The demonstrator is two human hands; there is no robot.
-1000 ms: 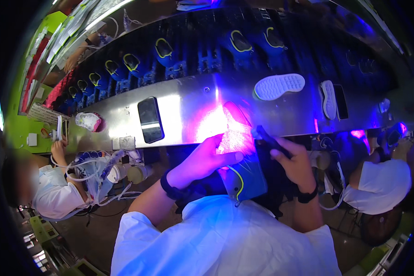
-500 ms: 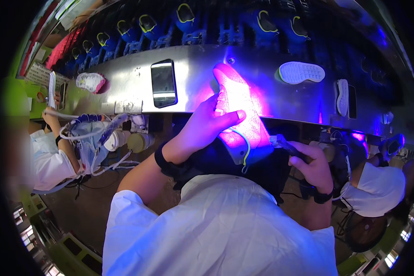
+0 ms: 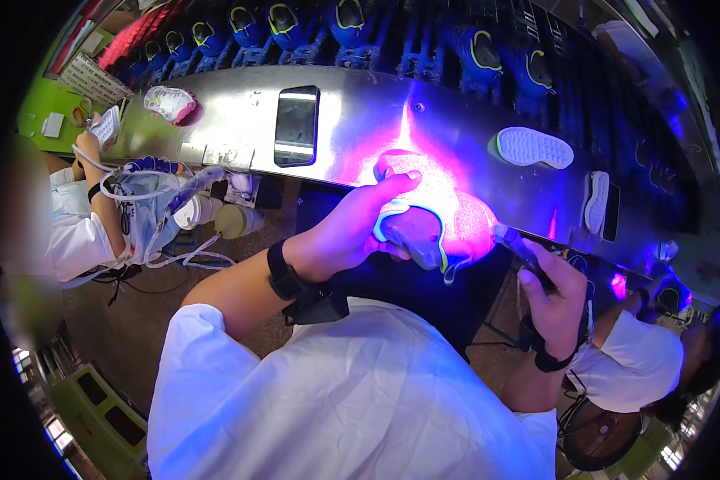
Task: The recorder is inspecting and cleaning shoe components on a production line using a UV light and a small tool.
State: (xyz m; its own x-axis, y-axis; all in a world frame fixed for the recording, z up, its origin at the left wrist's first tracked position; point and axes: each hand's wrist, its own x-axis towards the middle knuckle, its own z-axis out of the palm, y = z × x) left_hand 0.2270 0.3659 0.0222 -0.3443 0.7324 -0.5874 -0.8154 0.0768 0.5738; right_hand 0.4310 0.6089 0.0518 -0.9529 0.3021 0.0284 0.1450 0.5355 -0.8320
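My left hand (image 3: 344, 228) is closed round a shoe upper (image 3: 470, 226), its thumb lying across the top. Purple-pink light floods the upper and washes out its colour. A grey last (image 3: 414, 232) shows inside the collar opening, which is edged in bright trim and faces me. In my right hand (image 3: 558, 300) a dark-handled brush (image 3: 523, 252) is gripped, its tip against the right side of the upper near the lower edge. The bristles are too blurred by glare to make out.
A metal bench (image 3: 232, 120) bears a phone (image 3: 297, 126), a white sole (image 3: 536, 147) and a second sole (image 3: 596, 202) beside another dark phone. A white-pink shoe piece (image 3: 170, 104) lies left. Behind runs a rack of blue uppers (image 3: 284, 24). Co-workers sit on both sides.
The upper has tilted and turned, so its collar opening now faces me and its toe points away less. My right hand with the brush has shifted slightly right and down.
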